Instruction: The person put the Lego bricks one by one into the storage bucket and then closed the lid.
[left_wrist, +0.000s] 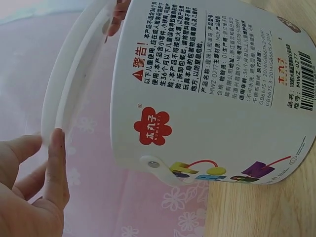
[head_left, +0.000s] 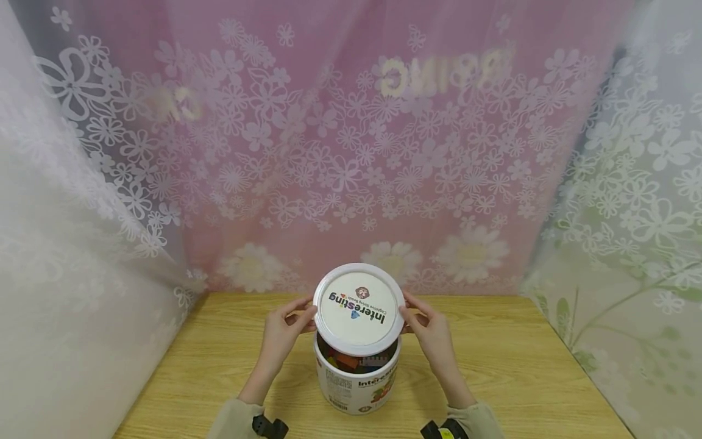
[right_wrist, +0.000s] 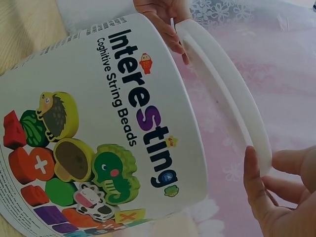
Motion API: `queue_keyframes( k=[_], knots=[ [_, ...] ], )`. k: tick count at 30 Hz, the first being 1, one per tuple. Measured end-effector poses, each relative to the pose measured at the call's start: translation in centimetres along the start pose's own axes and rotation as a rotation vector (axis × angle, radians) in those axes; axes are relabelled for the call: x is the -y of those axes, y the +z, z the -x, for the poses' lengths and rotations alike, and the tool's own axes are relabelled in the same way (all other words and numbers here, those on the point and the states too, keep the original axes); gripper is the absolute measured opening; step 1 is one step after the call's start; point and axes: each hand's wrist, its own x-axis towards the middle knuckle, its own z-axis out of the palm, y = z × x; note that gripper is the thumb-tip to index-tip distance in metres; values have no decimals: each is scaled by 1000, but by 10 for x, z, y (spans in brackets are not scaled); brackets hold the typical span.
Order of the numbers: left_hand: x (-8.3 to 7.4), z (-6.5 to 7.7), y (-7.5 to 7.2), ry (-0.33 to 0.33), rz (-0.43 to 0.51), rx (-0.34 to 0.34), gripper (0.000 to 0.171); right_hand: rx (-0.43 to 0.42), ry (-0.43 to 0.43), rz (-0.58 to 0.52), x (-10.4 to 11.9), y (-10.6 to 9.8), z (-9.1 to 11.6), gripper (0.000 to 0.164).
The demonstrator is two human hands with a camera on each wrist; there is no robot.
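Note:
A round white lid printed "Interesting" is raised above a white tub and tilted, leaving a gap at the near side. My left hand pinches the lid's left edge between thumb and fingers. On the opposite edge my right hand grips it the same way. Through the gap, colourful pieces show inside the tub, partly hidden by the lid. Both wrist views show the lid apart from the tub's rim.
The tub stands on a wooden table near its front. A pink flowered curtain hangs behind the table, with pale curtains at the sides. Dark straps circle both wrists. A small white handle joint sits on the tub's side.

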Motion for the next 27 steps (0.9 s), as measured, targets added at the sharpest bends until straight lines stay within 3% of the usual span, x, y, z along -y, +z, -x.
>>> queue_keyframes(
  k=[10, 20, 27],
  knots=[
    [3, 5, 1, -116, -44, 4, 38, 45, 71, 53, -2, -1, 4, 40],
    [11, 12, -1, -140, -35, 11, 38, 37, 130, 105, -7, -1, 11, 43],
    [13, 17, 0, -157, -45, 7, 39, 19, 108, 158, -10, -2, 13, 42]
  ],
)
